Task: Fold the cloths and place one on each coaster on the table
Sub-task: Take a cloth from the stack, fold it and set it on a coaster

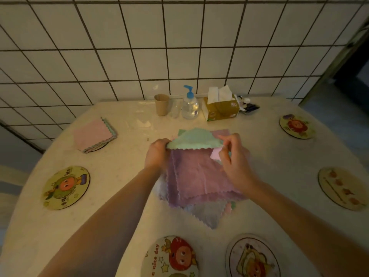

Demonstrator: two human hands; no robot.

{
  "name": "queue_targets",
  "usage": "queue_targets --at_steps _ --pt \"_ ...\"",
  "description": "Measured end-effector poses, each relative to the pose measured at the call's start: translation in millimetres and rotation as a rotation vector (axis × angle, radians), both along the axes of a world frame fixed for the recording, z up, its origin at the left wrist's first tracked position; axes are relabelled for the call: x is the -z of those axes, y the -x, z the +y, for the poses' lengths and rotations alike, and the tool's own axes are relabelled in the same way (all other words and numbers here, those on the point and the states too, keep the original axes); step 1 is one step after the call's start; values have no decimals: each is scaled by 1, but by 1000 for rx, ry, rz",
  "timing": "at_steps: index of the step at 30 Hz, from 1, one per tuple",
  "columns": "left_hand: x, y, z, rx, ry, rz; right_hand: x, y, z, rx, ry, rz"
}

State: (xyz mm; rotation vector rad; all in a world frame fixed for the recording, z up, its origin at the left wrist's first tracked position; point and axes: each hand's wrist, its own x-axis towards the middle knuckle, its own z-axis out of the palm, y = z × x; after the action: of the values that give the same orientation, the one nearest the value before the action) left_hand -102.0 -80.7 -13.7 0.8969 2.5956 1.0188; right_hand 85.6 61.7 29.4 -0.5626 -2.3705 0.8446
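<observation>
In the head view, at the middle of the frame, the left hand (157, 154) pinches the left corner of a mint-green scalloped-edge microfibre cloth (194, 139), its fingers curled round the hem. The right hand (234, 158) pinches the cloth's right end, and a small pink corner of fabric shows between its fingers; whether that belongs to the green cloth's underside or to another cloth is unclear. The green cloth is lifted and bowed over a loose pile of unfolded cloths (199, 182), mostly lilac with grey and pink edges peeking out below, lying on the cream marble-look round table (123, 196).

At the left of the frame, a folded stack of pink and green cloths (93, 134) sits on a round coaster whose edge just shows beneath it. That placement looks done.

Five round cartoon-printed coasters are bare: one at the left (65, 187), two at the bottom edge (171, 256) (252, 256), one at the right (342, 187) and one at the upper right (296, 125). So the task seems early: the green cloth is mid-fold, and most cloths remain to fold and place.
</observation>
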Motion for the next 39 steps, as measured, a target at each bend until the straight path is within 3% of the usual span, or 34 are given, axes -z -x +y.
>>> queue_targets --at_steps 8,12,16,19,23,28,34,39 --pt "-64 54 -74 -210 -105 172 -35 59 -42 23 -67 -220" --pt "-99 72 -134 -305 -68 335 -52 96 -79 -25 46 -164" --pt "-115 72 -221 -294 -11 464 -64 118 -137 -73 4 -140" --pt "-97 53 -281 -252 71 489 -58 108 -174 -185 -89 -221" --pt "-41 11 -351 -105 242 441 -14 69 -214 -360 -33 -350" --pt "30 -53 -409 105 410 349 59 12 -241 -472 -44 -757" --pt "74 -97 -445 308 499 318 92 -41 -269 -513 -51 -907" --pt "76 -87 -458 265 472 149 100 -51 -266 -516 -20 -866"
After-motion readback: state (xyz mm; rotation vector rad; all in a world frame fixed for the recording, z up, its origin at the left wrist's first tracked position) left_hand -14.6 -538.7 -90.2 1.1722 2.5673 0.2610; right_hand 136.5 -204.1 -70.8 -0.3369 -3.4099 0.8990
